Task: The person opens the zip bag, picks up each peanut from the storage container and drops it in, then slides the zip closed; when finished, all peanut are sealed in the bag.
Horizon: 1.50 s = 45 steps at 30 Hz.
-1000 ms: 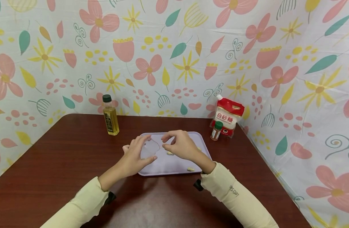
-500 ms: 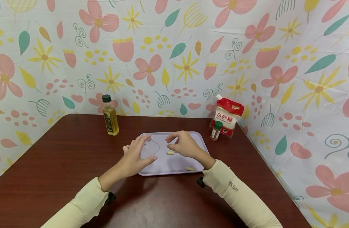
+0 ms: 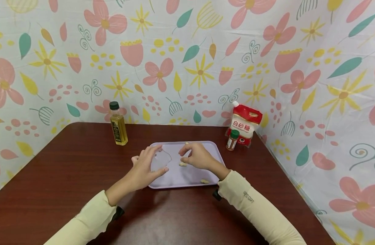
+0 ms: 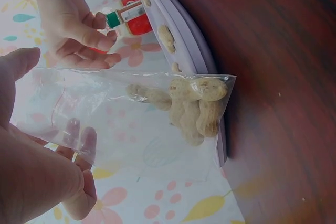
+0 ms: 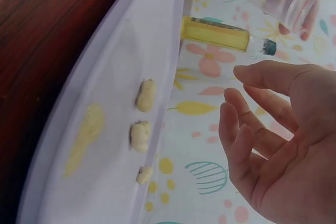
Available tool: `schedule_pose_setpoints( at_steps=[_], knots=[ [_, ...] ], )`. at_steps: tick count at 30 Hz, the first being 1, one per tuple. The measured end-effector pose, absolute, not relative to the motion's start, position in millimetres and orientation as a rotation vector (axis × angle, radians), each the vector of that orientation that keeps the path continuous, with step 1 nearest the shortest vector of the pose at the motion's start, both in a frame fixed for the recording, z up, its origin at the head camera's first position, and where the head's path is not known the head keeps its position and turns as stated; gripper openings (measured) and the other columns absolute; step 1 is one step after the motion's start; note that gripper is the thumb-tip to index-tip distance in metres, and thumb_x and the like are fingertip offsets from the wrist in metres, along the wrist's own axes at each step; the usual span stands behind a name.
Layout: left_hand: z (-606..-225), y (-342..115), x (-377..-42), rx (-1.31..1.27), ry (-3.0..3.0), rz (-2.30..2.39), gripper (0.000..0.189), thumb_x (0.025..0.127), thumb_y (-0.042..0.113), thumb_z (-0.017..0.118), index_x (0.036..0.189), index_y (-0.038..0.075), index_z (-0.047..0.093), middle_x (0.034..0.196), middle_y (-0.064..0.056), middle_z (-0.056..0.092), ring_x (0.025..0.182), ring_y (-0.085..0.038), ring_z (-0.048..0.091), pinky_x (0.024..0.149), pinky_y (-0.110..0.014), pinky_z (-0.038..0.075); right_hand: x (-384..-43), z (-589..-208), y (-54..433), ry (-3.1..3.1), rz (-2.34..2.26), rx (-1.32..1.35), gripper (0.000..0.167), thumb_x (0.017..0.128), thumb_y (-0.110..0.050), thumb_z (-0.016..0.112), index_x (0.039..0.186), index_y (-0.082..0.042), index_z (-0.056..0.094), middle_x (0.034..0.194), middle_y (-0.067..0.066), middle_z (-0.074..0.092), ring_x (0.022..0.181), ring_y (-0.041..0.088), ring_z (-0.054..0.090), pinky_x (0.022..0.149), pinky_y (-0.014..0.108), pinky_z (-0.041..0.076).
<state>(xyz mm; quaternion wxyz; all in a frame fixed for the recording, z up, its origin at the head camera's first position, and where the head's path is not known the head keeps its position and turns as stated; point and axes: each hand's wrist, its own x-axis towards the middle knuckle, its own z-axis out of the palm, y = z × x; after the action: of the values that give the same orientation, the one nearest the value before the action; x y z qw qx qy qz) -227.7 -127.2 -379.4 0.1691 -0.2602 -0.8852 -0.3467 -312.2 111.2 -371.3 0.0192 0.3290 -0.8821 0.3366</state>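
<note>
My left hand [image 3: 141, 170] holds a clear zip bag [image 4: 126, 150] by its top, thumb and fingers spread apart at the mouth. Several unshelled peanuts [image 4: 205, 90] are gathered at the bag's bottom, seen through the plastic in the left wrist view. Right of the bag, my right hand [image 3: 198, 156] is above the lilac tray [image 3: 172, 180], fingers loosely bent with nothing between them. Below its fingertips lies one peanut [image 3: 183, 164]; another peanut [image 3: 204, 181] is by the tray's near edge. Several peanuts [image 5: 140, 136] show on the tray in the right wrist view.
An oil bottle [image 3: 118, 127] with a dark green cap stands at the back left of the brown table [image 3: 68, 163]. At the back right, a green-capped spice jar [image 3: 232, 141] stands before a red and white sugar bag [image 3: 243, 122]. A flowered cloth [image 3: 163, 102] hangs behind.
My right hand has moved away from the bag's mouth, to the right and then slightly lower over the tray. The left hand and the bag have stayed in place.
</note>
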Motion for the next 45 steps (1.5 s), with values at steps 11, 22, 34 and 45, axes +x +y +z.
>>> schedule_pose_setpoints(
  at_steps=[11,22,34,45],
  knots=[
    [-378.7,-128.1,-227.3,-0.73,-2.512,-0.99,0.076,0.086,0.03,0.079,0.146,0.008,0.039,0.13,-0.014,0.052,0.119,-0.033,0.046,0.082,-0.052,0.021,-320.4,-379.4,108.3,-2.779,0.946,1.075,0.019,0.081,-0.004,0.079,0.1,-0.001,0.075,0.095,0.009,0.073,0.067,0.012,0.062,0.072,0.03,0.052],
    [-381.4,-126.5,-226.7,-0.741,-2.498,-1.009,0.076,0.085,0.028,0.079,0.146,0.006,0.039,0.131,-0.013,0.052,0.12,-0.036,0.047,0.081,-0.052,0.02,-324.6,-392.7,111.2,-2.891,0.822,1.028,0.009,0.082,-0.01,0.081,0.091,-0.008,0.078,0.089,0.0,0.074,0.082,0.018,0.065,0.082,0.038,0.052],
    [-379.8,-128.2,-227.5,-0.737,-2.497,-0.987,0.077,0.084,0.028,0.08,0.146,0.006,0.04,0.131,-0.013,0.052,0.119,-0.033,0.047,0.08,-0.051,0.021,-327.0,-397.3,110.6,-2.923,0.729,1.008,0.003,0.084,-0.013,0.08,0.085,-0.013,0.077,0.081,-0.006,0.072,0.076,0.008,0.062,0.07,0.03,0.051],
    [-378.0,-129.2,-227.2,-0.74,-2.507,-1.001,0.076,0.086,0.03,0.079,0.146,0.007,0.039,0.131,-0.013,0.052,0.121,-0.034,0.046,0.081,-0.051,0.02,-329.7,-401.8,112.0,-2.941,0.633,0.966,0.008,0.082,-0.009,0.079,0.082,-0.016,0.076,0.08,-0.008,0.07,0.078,0.009,0.064,0.07,0.031,0.051]
  ],
)
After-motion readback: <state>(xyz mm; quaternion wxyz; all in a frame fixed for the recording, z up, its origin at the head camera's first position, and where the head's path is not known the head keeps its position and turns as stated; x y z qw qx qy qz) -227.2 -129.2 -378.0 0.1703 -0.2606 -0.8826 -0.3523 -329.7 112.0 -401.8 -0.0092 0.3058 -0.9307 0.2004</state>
